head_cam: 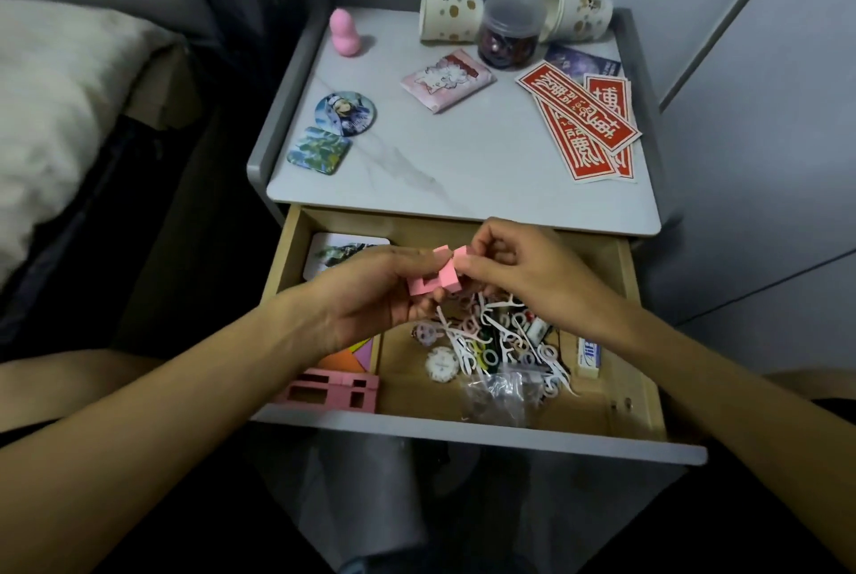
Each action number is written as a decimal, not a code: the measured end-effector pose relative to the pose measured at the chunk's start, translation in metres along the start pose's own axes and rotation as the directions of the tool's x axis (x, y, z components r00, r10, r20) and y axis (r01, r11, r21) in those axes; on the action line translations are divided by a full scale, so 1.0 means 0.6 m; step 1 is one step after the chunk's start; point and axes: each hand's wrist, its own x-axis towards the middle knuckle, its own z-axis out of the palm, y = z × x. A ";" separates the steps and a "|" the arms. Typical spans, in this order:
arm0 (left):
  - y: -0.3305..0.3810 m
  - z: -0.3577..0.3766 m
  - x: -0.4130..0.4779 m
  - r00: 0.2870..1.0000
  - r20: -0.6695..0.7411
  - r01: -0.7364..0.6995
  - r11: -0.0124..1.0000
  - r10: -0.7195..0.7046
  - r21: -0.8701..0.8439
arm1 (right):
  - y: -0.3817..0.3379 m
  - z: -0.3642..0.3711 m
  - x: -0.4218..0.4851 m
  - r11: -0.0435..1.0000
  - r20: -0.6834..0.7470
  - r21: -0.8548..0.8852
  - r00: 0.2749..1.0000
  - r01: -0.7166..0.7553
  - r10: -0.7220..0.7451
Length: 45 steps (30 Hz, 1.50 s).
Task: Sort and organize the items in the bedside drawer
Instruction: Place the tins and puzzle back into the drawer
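On my feed the left hand curls round a pink foam block above the open drawer, and the right hand pinches the block's upper end. Fingers cover much of the block, so I cannot make out its full shape. The left hand hides part of a picture card at the drawer's back left, and its wrist cuts off some orange and pink flat pieces. The white cut-outs beneath the right hand are a blurred tangle.

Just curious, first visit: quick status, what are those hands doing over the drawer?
Left hand, right hand: both pinching pink foam pieces. Drawer open, sticker pile unsorted. Nothing blocking.
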 end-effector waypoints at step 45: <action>-0.013 -0.043 0.012 0.930 -0.178 -0.265 0.922 0.322 0.282 | 0.003 0.057 0.034 0.993 -0.114 0.109 0.992 -0.050 0.062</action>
